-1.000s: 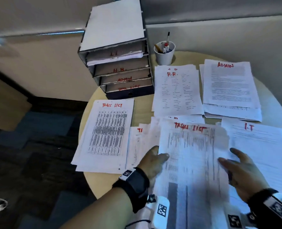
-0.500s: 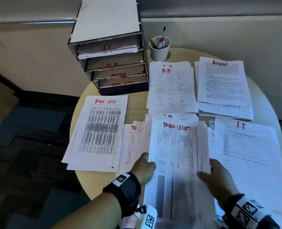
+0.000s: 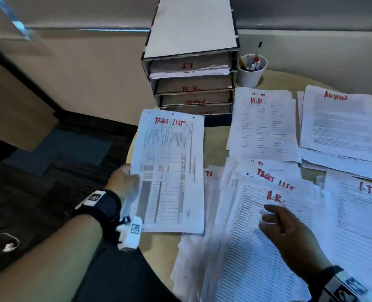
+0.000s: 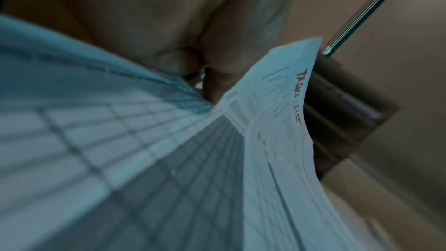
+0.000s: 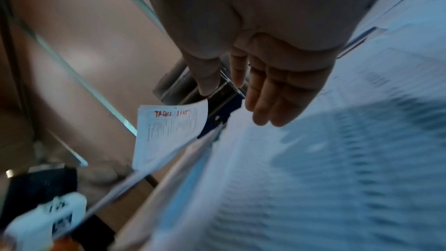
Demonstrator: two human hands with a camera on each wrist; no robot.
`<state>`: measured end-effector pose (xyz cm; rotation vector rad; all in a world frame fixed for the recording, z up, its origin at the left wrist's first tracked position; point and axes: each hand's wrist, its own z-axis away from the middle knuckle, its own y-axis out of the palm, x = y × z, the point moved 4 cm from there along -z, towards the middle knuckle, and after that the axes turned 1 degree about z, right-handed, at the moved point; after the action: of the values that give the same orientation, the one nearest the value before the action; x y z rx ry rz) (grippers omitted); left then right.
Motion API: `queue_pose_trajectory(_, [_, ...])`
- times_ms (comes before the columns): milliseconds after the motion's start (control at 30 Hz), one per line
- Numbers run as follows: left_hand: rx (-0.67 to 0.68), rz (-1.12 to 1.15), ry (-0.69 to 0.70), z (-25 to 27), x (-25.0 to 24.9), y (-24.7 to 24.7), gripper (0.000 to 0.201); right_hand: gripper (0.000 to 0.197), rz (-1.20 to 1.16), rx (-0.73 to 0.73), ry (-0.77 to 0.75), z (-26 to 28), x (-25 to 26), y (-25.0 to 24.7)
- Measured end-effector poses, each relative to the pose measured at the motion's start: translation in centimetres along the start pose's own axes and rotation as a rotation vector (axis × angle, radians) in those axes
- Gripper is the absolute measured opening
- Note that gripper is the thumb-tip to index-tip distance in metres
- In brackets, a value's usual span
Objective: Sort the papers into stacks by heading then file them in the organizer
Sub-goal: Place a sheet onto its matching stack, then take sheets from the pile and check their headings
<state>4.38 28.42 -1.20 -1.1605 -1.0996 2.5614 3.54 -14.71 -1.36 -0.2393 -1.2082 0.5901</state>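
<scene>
In left wrist view: left hand [image 4: 193, 45] pinches Task List sheet [image 4: 265, 121].

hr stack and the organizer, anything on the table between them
Nothing in the head view: only a narrow strip of bare table separates the H.R. stack from the organizer. The pen cup stands further back, beside the organizer.
</scene>
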Motion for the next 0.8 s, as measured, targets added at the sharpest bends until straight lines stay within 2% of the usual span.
queue_pose_trajectory(67, [0.023, -0.160, 0.005, -2.5, 1.2, -1.2, 0.015, 0.036, 0.162, 0.021, -0.017, 0.7, -1.3, 0.3])
queue_pose_trajectory(133, [0.046, -0.286, 0.026, -4.1, 1.8, -1.3, 0.021, 0.039, 0.395, 0.071, -0.105, 1.3, -2.8, 0.8])
queue_pose_trajectory(233, [0.059, -0.369, 0.036, -5.7, 1.9, -0.3, 0.032, 0.049, 0.635, 0.147, -0.183, 2.2, -4.8, 1.3])
queue_pose_trajectory(300, [-0.015, -0.441, -0.001, -5.7, 1.0, 0.4, 0.045, 0.057, 0.765, 0.198, -0.164, 2.7, -5.4, 1.6])
queue_pose_trajectory(333, [-0.099, -0.476, 0.003, -5.0, 0.3, 0.6, 0.051, 0.058, 0.809, 0.220, -0.161, 2.9, -5.4, 1.9])
queue_pose_trajectory(367, [-0.190, -0.469, 0.063, -3.9, -0.8, 1.1, 0.053, 0.058, 0.832, 0.246, -0.157, 3.1, -5.3, 2.1])
queue_pose_trajectory(400, [-0.256, -0.429, 0.190, -2.4, -2.5, 2.2, 0.053, 0.058, 0.845, 0.258, -0.152, 3.2, -5.4, 2.0])
queue_pose_trajectory(433, [-0.266, -0.378, 0.346, -0.4, -4.1, 3.7, 0.051, 0.058, 0.861, 0.267, -0.147, 3.3, -5.3, 2.0])
queue_pose_trajectory(500, [-0.108, -0.364, 0.659, 4.0, -7.7, 8.3, 0.044, 0.055, 0.886, 0.290, -0.140, 3.4, -5.1, 2.1])
queue_pose_trajectory(533, [0.033, -0.397, 0.790, 5.9, -9.2, 11.1, 0.041, 0.053, 0.890, 0.305, -0.142, 3.3, -5.0, 2.1])
queue_pose_trajectory(600, [0.306, -0.505, 0.927, 9.0, -11.9, 16.9, 0.045, 0.052, 0.893, 0.337, -0.151, 3.2, -4.9, 1.9])
queue_pose_trajectory(667, [0.418, -0.672, 0.901, 10.0, -13.9, 21.2, 0.059, 0.052, 0.880, 0.351, -0.177, 3.4, -4.7, 1.6])
queue_pose_trajectory(733, [0.438, -0.856, 0.818, 9.8, -15.2, 23.8, 0.070, 0.052, 0.870, 0.370, -0.210, 3.6, -4.7, 1.2])
queue_pose_trajectory(800, [0.421, -0.979, 0.768, 9.2, -15.8, 25.1, 0.069, 0.053, 0.855, 0.378, -0.229, 3.7, -5.1, 0.9])
